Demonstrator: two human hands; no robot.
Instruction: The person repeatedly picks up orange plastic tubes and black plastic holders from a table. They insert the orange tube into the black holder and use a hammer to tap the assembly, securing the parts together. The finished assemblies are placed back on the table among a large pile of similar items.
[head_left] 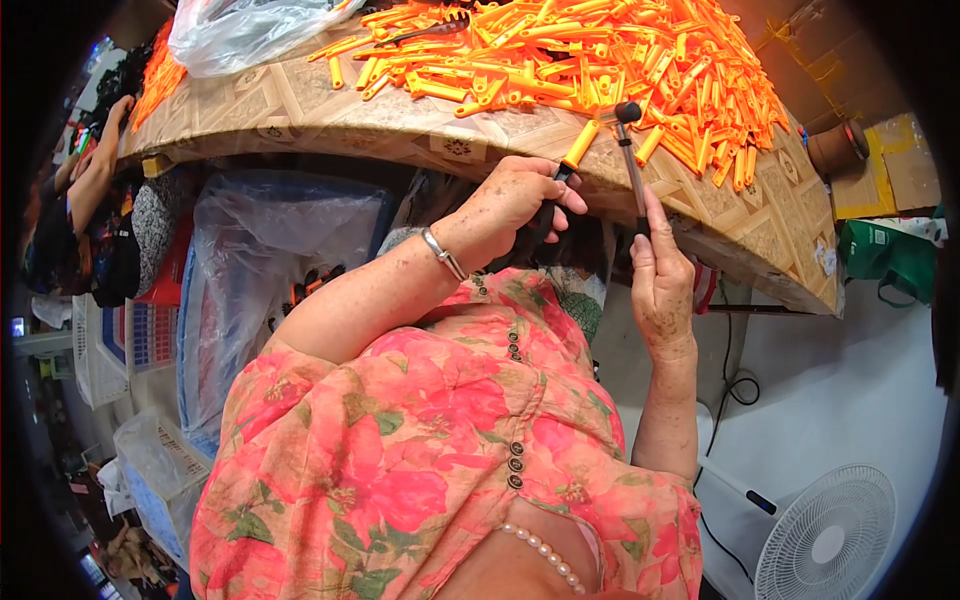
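My left hand (515, 205), with a metal bangle at its wrist, is closed around the black end of a black-and-orange plastic handle (581, 143). The orange part points up and away, over the table's near edge. In my right hand (663, 290) is a small hammer (630, 150) with a thin metal shaft and a dark round head. Its head is just right of the orange tip; I cannot tell whether they touch. Beyond both hands lies a big heap of orange plastic pieces (540, 75). A black toothed piece (425, 32) rests on the heap's left side.
The table (290, 105) has a patterned cover and a curved-looking near edge. A clear plastic bag (240, 35) lies on it. Below left stands a blue crate (185, 300) lined with plastic, holding black-and-orange pieces. A white fan (828, 540) is lower right. Another person's arm (95, 175) shows far left.
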